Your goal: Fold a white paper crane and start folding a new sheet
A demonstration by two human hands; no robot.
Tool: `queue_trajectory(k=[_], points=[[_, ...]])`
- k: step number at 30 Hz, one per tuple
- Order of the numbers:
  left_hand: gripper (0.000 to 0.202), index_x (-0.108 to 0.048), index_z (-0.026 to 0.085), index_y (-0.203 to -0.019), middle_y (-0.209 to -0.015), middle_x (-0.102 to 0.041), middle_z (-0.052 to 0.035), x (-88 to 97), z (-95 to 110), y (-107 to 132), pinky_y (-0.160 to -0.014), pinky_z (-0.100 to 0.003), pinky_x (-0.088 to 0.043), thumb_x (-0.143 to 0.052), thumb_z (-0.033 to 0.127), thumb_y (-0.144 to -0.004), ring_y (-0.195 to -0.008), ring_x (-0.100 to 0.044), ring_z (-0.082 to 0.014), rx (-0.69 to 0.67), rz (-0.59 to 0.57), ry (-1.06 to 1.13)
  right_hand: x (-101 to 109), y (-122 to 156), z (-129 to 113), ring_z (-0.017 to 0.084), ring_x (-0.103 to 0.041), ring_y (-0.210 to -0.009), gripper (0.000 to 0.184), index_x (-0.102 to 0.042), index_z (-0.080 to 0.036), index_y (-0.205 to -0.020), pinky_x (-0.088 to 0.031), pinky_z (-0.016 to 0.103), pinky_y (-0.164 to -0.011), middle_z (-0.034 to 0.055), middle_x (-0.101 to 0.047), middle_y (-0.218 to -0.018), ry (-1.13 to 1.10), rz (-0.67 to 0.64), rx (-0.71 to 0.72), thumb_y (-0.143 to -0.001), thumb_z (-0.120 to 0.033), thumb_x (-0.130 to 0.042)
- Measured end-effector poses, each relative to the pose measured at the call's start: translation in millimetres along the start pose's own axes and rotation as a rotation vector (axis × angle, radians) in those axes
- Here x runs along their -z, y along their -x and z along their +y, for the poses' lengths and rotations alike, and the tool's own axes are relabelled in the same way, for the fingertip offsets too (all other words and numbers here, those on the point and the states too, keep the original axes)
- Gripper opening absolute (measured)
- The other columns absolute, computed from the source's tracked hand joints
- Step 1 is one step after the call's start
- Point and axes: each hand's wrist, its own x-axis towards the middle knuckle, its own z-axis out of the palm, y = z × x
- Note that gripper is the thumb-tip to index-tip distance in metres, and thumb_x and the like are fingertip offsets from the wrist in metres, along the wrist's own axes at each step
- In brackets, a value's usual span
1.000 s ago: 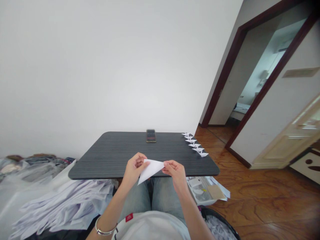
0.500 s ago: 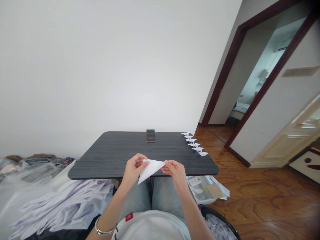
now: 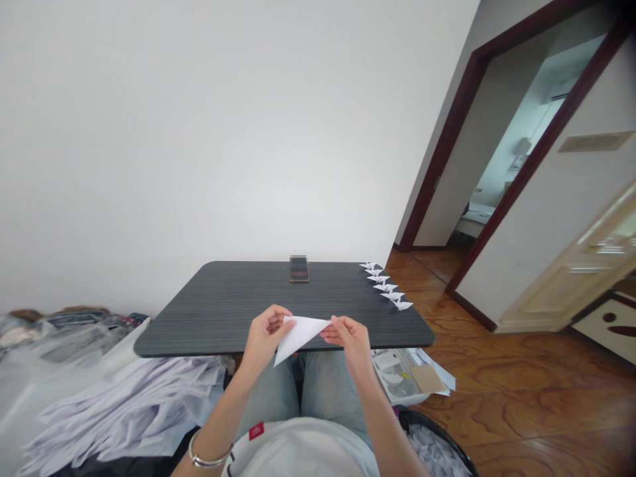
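Observation:
A white sheet of paper folded into a triangle [image 3: 301, 336] is held up above the near edge of the dark table [image 3: 238, 291]. My left hand [image 3: 269, 334] pinches its left corner between thumb and fingers. At the long pointed tip on the right, my right hand [image 3: 349, 332] grips the paper with thumb and forefinger, its other fingers loosely curled. One corner of the triangle points down toward my lap. Several folded paper cranes [image 3: 386, 287] stand in a row along the table's right side.
A phone-like dark device [image 3: 299, 269] stands at the table's back edge by the wall. Crumpled white sheets [image 3: 134, 404] are piled at lower left. Right of my legs are a box of odds and ends [image 3: 397, 374] and a black bin [image 3: 440, 450] of paper scraps.
My right hand's thumb and forefinger have shifted slightly right along the paper's tip. The left hand keeps the same hold.

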Motion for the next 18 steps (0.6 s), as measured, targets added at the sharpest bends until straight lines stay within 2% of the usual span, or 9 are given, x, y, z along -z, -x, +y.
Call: queue_trajectory(k=[6,10,18], points=[[0.02,-0.054,0.015,-0.077,-0.06,-0.057,0.0022,3.5,-1.0,0.0,-0.048,-0.017,-0.033,-0.065,0.027,-0.066,-0.053,-0.051,-0.0086,-0.001,-0.007,0.043,2.1,-0.3,-2.0,0.013,-0.065,-0.055,0.025,-0.063,-0.014,-0.07,-0.051,0.017,-0.049,0.0036,-0.068,-0.06,-0.036,0.012,0.034,-0.072,-0.039,-0.062],[0.021,-0.053,0.015,-0.078,-0.06,-0.057,0.0023,3.9,0.1,-0.1,-0.047,-0.016,-0.033,-0.065,0.028,-0.067,-0.052,-0.05,-0.0077,0.025,-0.018,0.067,1.9,0.0,-1.8,0.013,-0.065,-0.056,0.023,-0.063,-0.014,-0.069,-0.051,0.017,-0.051,0.0033,-0.068,-0.061,-0.014,-0.03,0.062,-0.067,-0.037,-0.068],[0.025,-0.052,0.015,-0.078,-0.062,-0.058,0.0008,2.4,1.5,0.0,-0.047,-0.017,-0.035,-0.067,0.03,-0.065,-0.052,-0.052,-0.0091,0.058,-0.024,0.092,1.4,-1.2,1.0,0.014,-0.064,-0.053,0.025,-0.063,-0.014,-0.065,-0.052,0.02,-0.049,0.003,-0.067,-0.056,0.029,0.008,0.095,-0.065,-0.038,-0.068]])
